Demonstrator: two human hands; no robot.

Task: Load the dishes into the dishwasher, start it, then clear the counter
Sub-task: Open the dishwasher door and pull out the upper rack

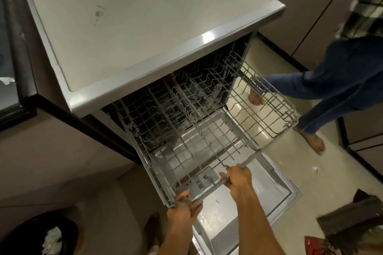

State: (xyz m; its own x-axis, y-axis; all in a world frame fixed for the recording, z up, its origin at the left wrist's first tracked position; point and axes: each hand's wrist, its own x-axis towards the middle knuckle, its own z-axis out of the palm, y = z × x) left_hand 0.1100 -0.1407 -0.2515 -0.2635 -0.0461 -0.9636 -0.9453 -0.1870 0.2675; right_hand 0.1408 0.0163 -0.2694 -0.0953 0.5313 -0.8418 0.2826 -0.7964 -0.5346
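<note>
The dishwasher (157, 72) stands open, its door (275, 190) folded down flat toward me. A grey wire rack (186, 130) is pulled far out over the door and holds no dishes. My left hand (184, 205) grips the rack's front left corner. My right hand (238, 178) grips the rack's front rail near the middle. A second wire rack (267, 97) sticks out to the right, over the floor. No dishes are in view.
Another person in blue jeans (339, 80) stands barefoot on the tiled floor right of the dishwasher. A dark bin with white scraps (51, 236) sits at lower left. Dark and red items (352, 223) lie at lower right. Cabinets (310, 6) line the back right.
</note>
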